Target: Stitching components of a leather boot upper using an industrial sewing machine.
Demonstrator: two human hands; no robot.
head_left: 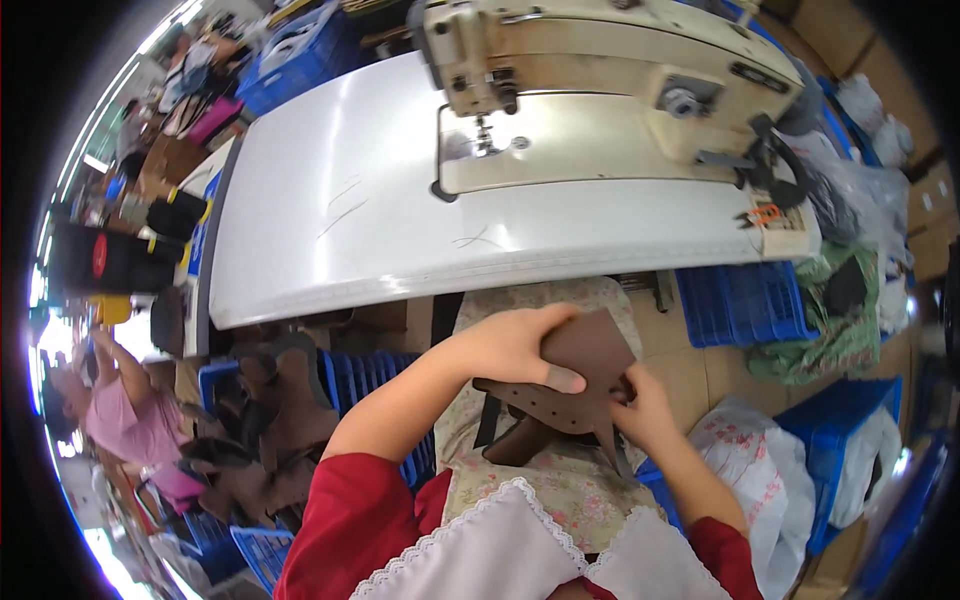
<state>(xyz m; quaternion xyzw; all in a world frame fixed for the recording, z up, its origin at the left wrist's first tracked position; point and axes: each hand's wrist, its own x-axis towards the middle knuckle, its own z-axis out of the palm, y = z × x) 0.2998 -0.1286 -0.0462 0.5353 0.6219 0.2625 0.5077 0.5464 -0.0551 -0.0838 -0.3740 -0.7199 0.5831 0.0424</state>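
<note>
Glossy white tabletop [290,190] spans the far side of my remote view, carrying a cream metal sewing machine [590,65] at right. Nearer, above floral cloth [470,490], I see a matte brown, angular piece [592,350] with round holes; the left hand [510,345] clasps its left side, the right hand [648,408] pinches its right edge.

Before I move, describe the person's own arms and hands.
Dark red fabric sleeves leave the forearms bare. The left hand and right hand wear no gloves; a small grey mark or covering, unclear which, shows at the left thumb's tip.
</note>
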